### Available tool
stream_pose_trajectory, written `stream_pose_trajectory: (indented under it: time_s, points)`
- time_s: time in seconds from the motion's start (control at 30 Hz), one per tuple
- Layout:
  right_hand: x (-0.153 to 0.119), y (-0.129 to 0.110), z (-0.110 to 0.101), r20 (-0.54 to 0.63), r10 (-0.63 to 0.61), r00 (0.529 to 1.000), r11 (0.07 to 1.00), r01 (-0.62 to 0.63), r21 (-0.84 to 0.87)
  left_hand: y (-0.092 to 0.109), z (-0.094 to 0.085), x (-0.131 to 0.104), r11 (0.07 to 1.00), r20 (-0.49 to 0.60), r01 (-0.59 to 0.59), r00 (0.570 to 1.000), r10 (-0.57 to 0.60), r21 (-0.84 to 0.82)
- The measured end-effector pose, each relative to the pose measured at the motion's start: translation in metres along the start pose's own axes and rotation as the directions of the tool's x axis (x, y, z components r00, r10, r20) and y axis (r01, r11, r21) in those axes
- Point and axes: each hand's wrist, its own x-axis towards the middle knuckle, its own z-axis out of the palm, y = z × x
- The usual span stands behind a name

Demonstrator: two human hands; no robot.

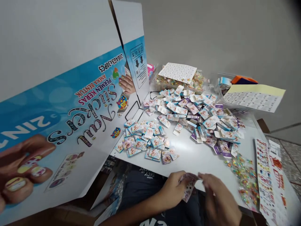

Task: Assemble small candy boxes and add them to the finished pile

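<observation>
Both hands meet at the near edge of the white worktop [199, 157]. The left hand [172, 190] and the right hand [217, 196] pinch one small sticker packet [188, 185] between their fingers. Beyond the packet lies a pile of little boxes [188, 116]. Left of it stands a big cardboard carton [70, 94].

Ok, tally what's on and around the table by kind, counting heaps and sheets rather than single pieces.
Heaps of small boxes: 2
Printed grid sheets: 2
Sticker strips: 2
Loose piles of wrapped candy: 1
Large printed cartons: 1
Hands at the near edge, left hand and right hand: 2
Total: 10
</observation>
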Motion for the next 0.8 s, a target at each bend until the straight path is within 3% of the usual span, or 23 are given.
stream_pose_trajectory:
  time_s: [0.07, 0.13, 0.17, 0.23, 0.3, 0.33, 0.37, 0.43, 0.5, 0.57, 0.63, 0.7, 0.8]
  points:
    - [-0.005, -0.004, 0.010, 0.073, -0.245, 0.967, 0.969, 0.245, 0.012, 0.005, -0.005, 0.004, 0.922, 0.075, 0.113, 0.993, -0.092, -0.369]
    - [-0.010, -0.009, 0.019, 0.141, -0.344, 0.928, 0.938, 0.348, -0.002, 0.011, -0.011, 0.005, 0.764, 0.199, 0.228, 0.971, -0.132, -0.604]
    - [-0.013, -0.012, 0.023, 0.162, -0.355, 0.921, 0.932, 0.362, -0.013, 0.014, -0.014, 0.004, 0.721, 0.202, 0.238, 0.970, -0.138, -0.650]
    - [-0.020, -0.019, 0.032, 0.149, -0.341, 0.928, 0.939, 0.345, 0.000, 0.016, -0.014, 0.002, 0.746, 0.072, 0.165, 0.985, -0.155, -0.645]
    - [-0.028, -0.028, 0.043, 0.017, -0.154, 0.988, 0.987, 0.154, 0.039, 0.013, -0.010, 0.001, 0.825, -0.106, 0.064, 0.983, -0.148, -0.561]
    - [-0.032, -0.032, 0.048, -0.064, 0.027, 0.998, 0.996, -0.022, 0.091, 0.010, -0.008, 0.000, 0.860, -0.171, 0.017, 0.978, -0.120, -0.510]
    - [-0.035, -0.036, 0.054, -0.103, 0.238, 0.966, 0.959, -0.217, 0.182, 0.006, -0.005, 0.000, 0.888, -0.208, -0.027, 0.975, -0.078, -0.460]
    - [-0.039, -0.040, 0.064, 0.020, 0.591, 0.806, 0.735, -0.549, 0.399, 0.001, -0.002, 0.001, 0.934, -0.204, -0.086, 0.979, 0.014, -0.348]
    - [-0.039, -0.039, 0.070, 0.249, 0.720, 0.647, 0.451, -0.709, 0.542, -0.001, 0.000, 0.002, 0.970, -0.171, -0.110, 0.983, 0.074, -0.215]
    - [-0.035, -0.034, 0.072, 0.351, 0.767, 0.537, 0.252, -0.755, 0.605, -0.002, 0.001, 0.004, 0.990, -0.170, -0.137, 0.977, 0.131, -0.027]
    - [-0.032, -0.029, 0.072, 0.326, 0.818, 0.474, 0.171, -0.741, 0.650, -0.002, 0.001, 0.006, 0.956, -0.216, -0.211, 0.943, 0.253, 0.203]
    - [-0.031, -0.028, 0.070, 0.302, 0.828, 0.472, 0.148, -0.704, 0.695, -0.002, 0.000, 0.010, 0.898, -0.256, -0.241, 0.902, 0.347, 0.368]
    - [-0.033, -0.031, 0.066, 0.277, 0.778, 0.564, 0.190, -0.631, 0.752, -0.003, 0.000, 0.017, 0.878, -0.268, -0.150, 0.917, 0.296, 0.455]
